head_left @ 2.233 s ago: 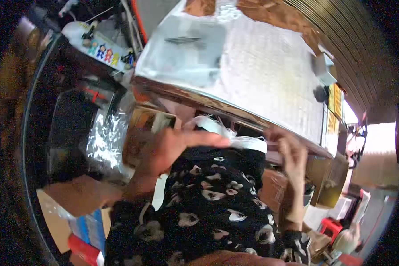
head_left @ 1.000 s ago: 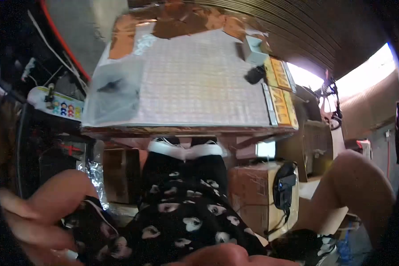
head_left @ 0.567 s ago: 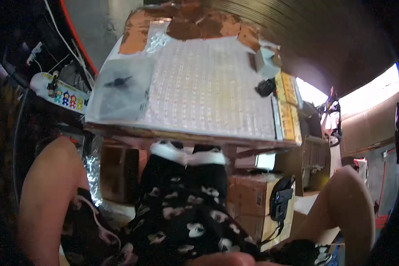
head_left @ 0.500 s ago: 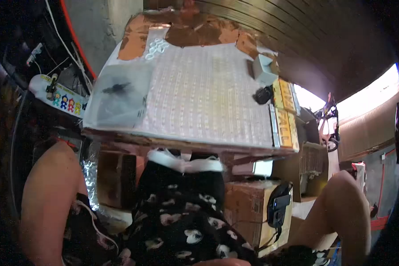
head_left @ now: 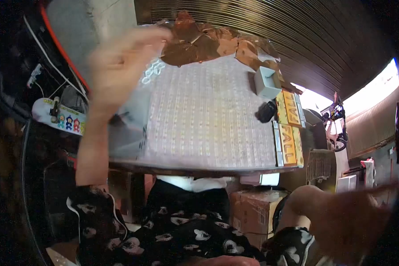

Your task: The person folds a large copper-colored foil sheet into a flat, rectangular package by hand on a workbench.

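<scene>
My left hand (head_left: 131,57) is raised over the far left of the table, its fingers smeared by motion. It is nearest to a group of small white rings (head_left: 151,71) and to torn brown paper (head_left: 193,46) along the back edge. Under my left forearm lies a translucent plastic bag (head_left: 127,141), partly hidden. Low at the far right, my right hand (head_left: 359,217) is dark and blurred, away from the tabletop. A pale sheet with rows of small pieces (head_left: 208,115) covers the middle of the table.
At the table's right side stand an open grey box (head_left: 267,83), a small black object (head_left: 266,111) and orange boxes marked FALL (head_left: 289,144). A cardboard box (head_left: 252,213) sits below the table. To the left is a skateboard deck (head_left: 43,110); a motorbike (head_left: 337,122) stands at the right.
Both hands have come into view: my left over the table's far left, my right at the lower right. The view has shifted, and the tabletop appears slightly lower.
</scene>
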Tool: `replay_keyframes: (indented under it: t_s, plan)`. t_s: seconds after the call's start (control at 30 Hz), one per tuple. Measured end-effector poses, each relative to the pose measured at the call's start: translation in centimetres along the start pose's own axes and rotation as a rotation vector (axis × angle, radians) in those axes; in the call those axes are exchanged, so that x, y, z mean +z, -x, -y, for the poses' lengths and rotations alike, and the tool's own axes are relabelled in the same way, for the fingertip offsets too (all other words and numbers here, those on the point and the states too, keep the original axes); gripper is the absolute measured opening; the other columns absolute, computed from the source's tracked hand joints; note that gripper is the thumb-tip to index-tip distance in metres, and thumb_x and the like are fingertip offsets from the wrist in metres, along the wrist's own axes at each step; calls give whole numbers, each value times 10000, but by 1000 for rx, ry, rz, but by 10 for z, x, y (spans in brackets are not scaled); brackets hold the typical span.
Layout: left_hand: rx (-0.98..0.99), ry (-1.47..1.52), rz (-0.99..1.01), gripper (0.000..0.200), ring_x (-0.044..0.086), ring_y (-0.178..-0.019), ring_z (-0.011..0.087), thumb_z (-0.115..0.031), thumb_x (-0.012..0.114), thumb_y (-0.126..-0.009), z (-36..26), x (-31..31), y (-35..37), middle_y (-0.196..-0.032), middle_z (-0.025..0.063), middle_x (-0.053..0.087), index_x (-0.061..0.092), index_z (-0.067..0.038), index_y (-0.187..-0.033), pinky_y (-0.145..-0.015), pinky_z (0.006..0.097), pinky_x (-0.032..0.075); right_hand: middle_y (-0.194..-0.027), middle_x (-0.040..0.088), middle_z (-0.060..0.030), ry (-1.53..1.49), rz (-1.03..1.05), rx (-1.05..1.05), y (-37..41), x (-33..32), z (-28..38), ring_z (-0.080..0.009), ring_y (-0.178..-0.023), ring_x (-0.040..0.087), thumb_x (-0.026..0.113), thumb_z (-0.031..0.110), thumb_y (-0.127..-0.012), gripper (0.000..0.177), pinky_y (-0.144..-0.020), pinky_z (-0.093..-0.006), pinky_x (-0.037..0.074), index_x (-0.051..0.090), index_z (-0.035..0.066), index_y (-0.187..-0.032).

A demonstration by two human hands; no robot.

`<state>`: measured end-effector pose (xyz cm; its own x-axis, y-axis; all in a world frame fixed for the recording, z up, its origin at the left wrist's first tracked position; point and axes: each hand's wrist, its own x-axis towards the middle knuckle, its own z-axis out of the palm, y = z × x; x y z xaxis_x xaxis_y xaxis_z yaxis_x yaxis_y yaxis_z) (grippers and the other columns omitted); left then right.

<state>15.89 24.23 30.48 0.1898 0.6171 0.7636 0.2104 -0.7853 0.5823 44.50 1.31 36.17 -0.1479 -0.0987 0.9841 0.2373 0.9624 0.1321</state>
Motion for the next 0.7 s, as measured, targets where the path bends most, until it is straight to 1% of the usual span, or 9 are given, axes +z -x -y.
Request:
replay_keyframes:
  t_s: [0.03,0.07,0.17,0.23,0.27,0.47,0.53,0.63,0.7]
  plan:
    - [229,-273,112,114,730,-952,256,-60,725,-912,63,18,-8,-1033,101,776,778,-42,-1011,-850,347,560,-1594,429,-52,101,-23,150,29,2,-24,-198,-1477,354,445,243,-1087,481,-1197,-532,182,452,97,-1544]
    - [209,-303,161,118,733,-945,267,-89,730,-905,116,44,-5,-1015,131,771,781,-44,-1000,-858,377,557,-1499,523,-132,295,-41,416,67,-1,-55,-236,-1371,490,444,291,-1084,520,-1105,-471,362,458,22,-1529]
    - [84,-428,332,125,724,-944,277,-92,720,-880,243,99,5,-981,121,762,791,-59,-978,-888,420,544,-1514,549,-200,430,323,755,125,25,-138,-270,-1356,564,595,154,-1026,529,-1111,-380,458,487,-10,-1518]
    - [212,-891,504,147,715,-888,324,-115,644,-888,290,120,3,-913,120,743,771,-51,-924,-869,454,558,-1474,559,-246,457,476,926,180,36,-179,-368,-1388,523,647,37,-961,553,-1166,-416,396,491,-19,-1489]
    - [210,-890,506,147,715,-888,324,-115,644,-888,311,128,2,-913,120,743,771,-51,-924,-869,454,558,-1445,560,-282,477,542,880,214,39,-204,-434,-1377,518,658,26,-940,566,-1170,-460,397,482,-31,-1475]
    - [266,-1028,715,152,710,-924,307,-76,634,-877,364,149,-12,-947,121,741,786,-88,-879,-894,453,552,-1533,468,-280,478,730,926,326,58,-299,-452,-1428,445,680,26,-903,683,-1219,-509,328,403,-22,-1526]
    - [-13,-864,636,83,727,-856,306,-113,721,-830,363,154,-19,-885,136,745,790,-72,-851,-786,445,568,-1517,482,-276,468,735,946,335,69,-325,-445,-1425,445,671,4,-891,663,-1213,-522,334,418,-33,-1503]
    - [-178,-416,498,194,729,-740,283,-232,822,-789,350,141,-38,-784,151,738,781,-43,-794,-673,410,554,-1499,499,-265,486,731,897,345,89,-366,-439,-1416,450,665,-14,-881,654,-1205,-532,344,431,-36,-1491]
    - [-243,-353,519,241,712,-701,257,-265,841,-795,361,138,-45,-759,132,742,783,-32,-801,-660,383,540,-1492,505,-257,476,692,817,344,104,-392,-428,-1411,451,662,-23,-873,640,-1191,-542,355,450,-31,-1477]
